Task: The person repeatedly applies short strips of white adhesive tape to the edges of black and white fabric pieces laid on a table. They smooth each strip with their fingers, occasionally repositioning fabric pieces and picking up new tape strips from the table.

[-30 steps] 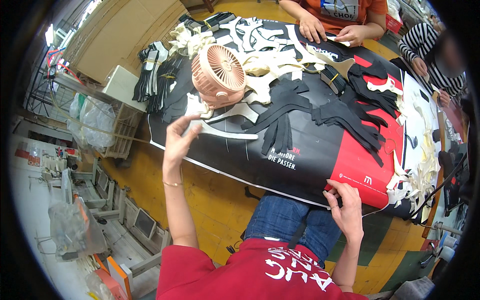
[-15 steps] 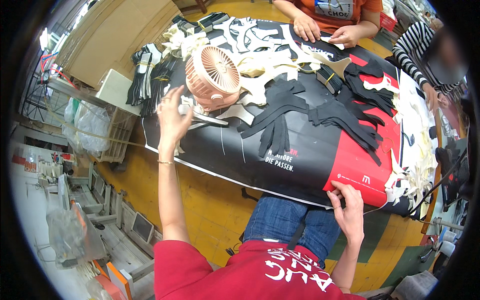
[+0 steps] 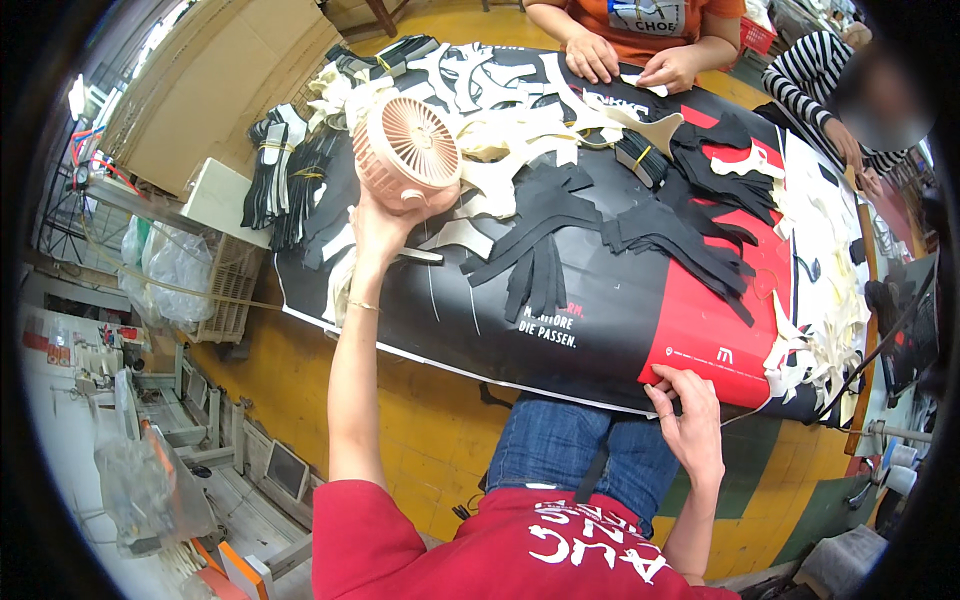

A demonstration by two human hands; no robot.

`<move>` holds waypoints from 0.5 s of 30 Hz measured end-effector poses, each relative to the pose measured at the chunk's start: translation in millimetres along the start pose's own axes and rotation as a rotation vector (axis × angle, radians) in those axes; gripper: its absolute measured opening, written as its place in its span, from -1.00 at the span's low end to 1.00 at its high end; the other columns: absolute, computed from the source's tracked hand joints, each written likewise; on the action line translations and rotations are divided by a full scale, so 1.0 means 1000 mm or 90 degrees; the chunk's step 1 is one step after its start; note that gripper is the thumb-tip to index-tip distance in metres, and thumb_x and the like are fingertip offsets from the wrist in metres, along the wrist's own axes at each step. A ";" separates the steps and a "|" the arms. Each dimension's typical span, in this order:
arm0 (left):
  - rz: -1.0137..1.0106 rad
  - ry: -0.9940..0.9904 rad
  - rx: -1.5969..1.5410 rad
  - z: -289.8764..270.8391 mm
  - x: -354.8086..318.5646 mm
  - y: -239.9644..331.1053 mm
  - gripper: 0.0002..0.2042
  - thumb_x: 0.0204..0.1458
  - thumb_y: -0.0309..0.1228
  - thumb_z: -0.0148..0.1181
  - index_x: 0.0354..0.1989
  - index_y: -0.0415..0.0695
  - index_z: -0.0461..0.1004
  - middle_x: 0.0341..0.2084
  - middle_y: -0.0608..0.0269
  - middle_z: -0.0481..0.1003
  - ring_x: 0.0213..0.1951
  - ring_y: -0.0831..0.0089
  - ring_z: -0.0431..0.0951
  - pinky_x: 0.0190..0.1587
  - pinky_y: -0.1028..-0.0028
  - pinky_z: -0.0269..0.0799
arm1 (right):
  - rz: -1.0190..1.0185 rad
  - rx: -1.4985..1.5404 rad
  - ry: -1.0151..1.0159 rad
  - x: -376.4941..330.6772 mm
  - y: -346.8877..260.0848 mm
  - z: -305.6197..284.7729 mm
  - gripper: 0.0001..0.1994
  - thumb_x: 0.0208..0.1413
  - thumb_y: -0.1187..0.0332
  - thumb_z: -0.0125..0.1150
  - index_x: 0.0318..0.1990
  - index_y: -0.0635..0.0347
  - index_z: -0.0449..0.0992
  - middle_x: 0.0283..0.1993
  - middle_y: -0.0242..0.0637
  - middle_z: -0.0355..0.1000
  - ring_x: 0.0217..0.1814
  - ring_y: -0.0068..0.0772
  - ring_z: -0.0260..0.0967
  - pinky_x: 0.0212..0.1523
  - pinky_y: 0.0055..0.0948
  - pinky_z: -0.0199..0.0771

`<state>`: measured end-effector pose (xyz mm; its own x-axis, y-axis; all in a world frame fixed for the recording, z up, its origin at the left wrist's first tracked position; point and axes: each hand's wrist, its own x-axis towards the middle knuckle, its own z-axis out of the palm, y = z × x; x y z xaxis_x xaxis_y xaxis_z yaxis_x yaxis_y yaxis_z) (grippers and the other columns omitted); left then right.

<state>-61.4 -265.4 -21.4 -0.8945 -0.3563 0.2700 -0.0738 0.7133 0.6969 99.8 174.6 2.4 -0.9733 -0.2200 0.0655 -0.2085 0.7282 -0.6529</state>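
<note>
1. Head view, room: behind the table (image 3: 450, 320) leaned broad cardboard (image 3: 235, 95); a black-and-red printed sheet (image 3: 625, 320) covered the tabletop, strewn with white pieces (image 3: 490, 190) and black pieces (image 3: 545, 225).
2. Head view, left: the pink fan (image 3: 408, 150) was at the table's left part, tilted face-up, with the left hand (image 3: 388, 225) beneath it. That grip looked closed round the lower body – some fingers were hidden, and I couldn't tell whether the base cleared the table.
3. Head view, handling: the fan looked light, stiff and smooth, probably plastic, a little slippery. The solid lower body seemed the best hold; the thin grille might crack if squeezed.
4. Head view, right: the right hand (image 3: 690, 400) rested at the sheet's near edge, fingers half curled – whether it pinched anything, I couldn't tell.
</note>
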 end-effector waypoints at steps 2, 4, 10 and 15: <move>0.016 0.017 -0.030 -0.001 0.010 0.000 -0.03 -0.44 -0.06 0.66 0.22 -0.18 0.31 -0.04 -0.03 0.60 0.06 0.09 0.59 0.12 0.20 0.45 | 0.000 -0.004 -0.001 0.000 0.000 -0.001 -0.74 0.09 0.41 0.35 -0.06 0.21 0.57 -0.37 -0.31 0.48 -0.35 -0.32 0.42 -0.13 -0.33 0.31; -0.004 0.021 0.041 0.000 0.019 -0.003 -0.09 -0.36 -0.21 0.67 0.21 -0.24 0.29 0.01 -0.05 0.57 0.06 0.14 0.59 0.10 0.26 0.48 | 0.001 -0.009 0.003 0.000 0.001 -0.002 -0.74 0.10 0.39 0.34 -0.05 0.21 0.57 -0.37 -0.30 0.48 -0.33 -0.31 0.43 -0.13 -0.32 0.31; -0.014 0.052 0.138 0.009 0.034 -0.030 0.00 -0.32 -0.03 0.64 0.27 -0.27 0.23 0.05 -0.12 0.53 0.10 0.10 0.55 0.14 0.24 0.44 | -0.005 -0.036 0.003 -0.003 0.005 -0.005 -0.75 0.15 0.31 0.30 -0.05 0.18 0.56 -0.33 -0.25 0.48 -0.26 -0.25 0.45 -0.14 -0.29 0.31; 0.051 0.121 0.170 0.015 0.020 -0.029 0.25 -0.27 0.03 0.57 0.51 -0.14 -0.19 0.16 -0.27 0.42 0.13 -0.08 0.50 0.19 0.16 0.36 | -0.032 -0.024 0.035 -0.007 0.010 -0.009 -0.75 0.15 0.32 0.29 -0.05 0.20 0.56 -0.33 -0.27 0.49 -0.25 -0.24 0.44 -0.11 -0.31 0.33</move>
<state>-83.1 -284.7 -46.3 -0.8059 -0.3807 0.4533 -0.1414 0.8674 0.4770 103.7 189.1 1.9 -0.9649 -0.2227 0.1394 -0.2605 0.7414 -0.6184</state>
